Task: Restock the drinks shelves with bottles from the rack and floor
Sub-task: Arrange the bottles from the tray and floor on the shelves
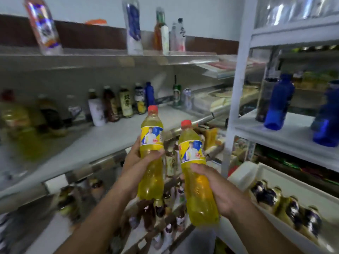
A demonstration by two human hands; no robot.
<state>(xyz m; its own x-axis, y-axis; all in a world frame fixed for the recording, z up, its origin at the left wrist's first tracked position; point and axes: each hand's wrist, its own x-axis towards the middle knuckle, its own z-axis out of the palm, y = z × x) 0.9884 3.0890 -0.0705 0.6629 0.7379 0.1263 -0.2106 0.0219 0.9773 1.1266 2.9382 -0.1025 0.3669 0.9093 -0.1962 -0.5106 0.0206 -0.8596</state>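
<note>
1. Left hand (134, 161): my fingers wrap behind the left bottle (152, 134) and my thumb crosses its front just below the label. The grip is clamped on the bottle's middle.

2. Right hand (220, 189): my fingers and thumb curl round the right bottle (192, 151) below its label, clamped on the lower body.

3. Both bottles are clear plastic filled with yellow drink, and have red caps and yellow-and-blue labels. I hold both in the air, caps up. The left bottle is near upright. The right bottle is tilted, its cap leaning left. They sit just beside each other with a gap between them, and the left one is higher.

4. Position: both bottles are in front of the edge of the middle shelf (110, 136). The left bottle's cap overlaps the shelf surface in view.

5. Middle shelf: a row of bottles (110, 105) stands at the back, with two cans (177, 93) further right.

6. Top shelf (91, 57): a few bottles stand well apart.

7. Lower shelf (55, 233), below my hands: many small bottles, blurred.

8. Right side: a white rack (236, 88) carries blue bottles (278, 105) on one level. Below it, a white tray (244, 173) holds a row of dark-labelled bottles; the details are too blurred to tell.
</note>
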